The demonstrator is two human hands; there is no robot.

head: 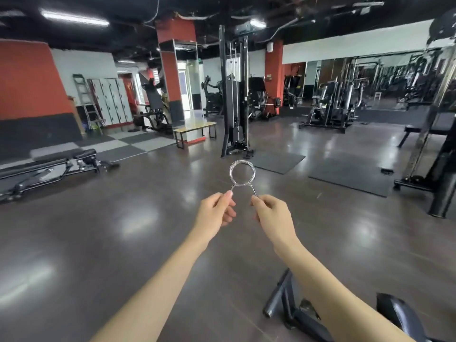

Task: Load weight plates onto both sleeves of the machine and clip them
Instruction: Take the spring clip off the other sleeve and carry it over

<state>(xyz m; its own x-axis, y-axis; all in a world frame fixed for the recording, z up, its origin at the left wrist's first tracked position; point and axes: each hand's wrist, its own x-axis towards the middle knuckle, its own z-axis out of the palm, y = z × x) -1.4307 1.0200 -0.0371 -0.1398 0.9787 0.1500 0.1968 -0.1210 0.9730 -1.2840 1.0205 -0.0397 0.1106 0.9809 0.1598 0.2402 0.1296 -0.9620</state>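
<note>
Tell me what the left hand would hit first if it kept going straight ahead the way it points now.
Nothing close, as far as the picture shows. The left hand pinches one handle of the spring clip and points forward over bare floor. The first thing in that line looks like the black cable tower, well beyond it; depth is uncertain.

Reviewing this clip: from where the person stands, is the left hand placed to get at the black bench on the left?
Probably not. The left hand is held out in front, pinching one handle of the spring clip, and open floor separates it from the bench. The person would likely have to walk over.
</note>
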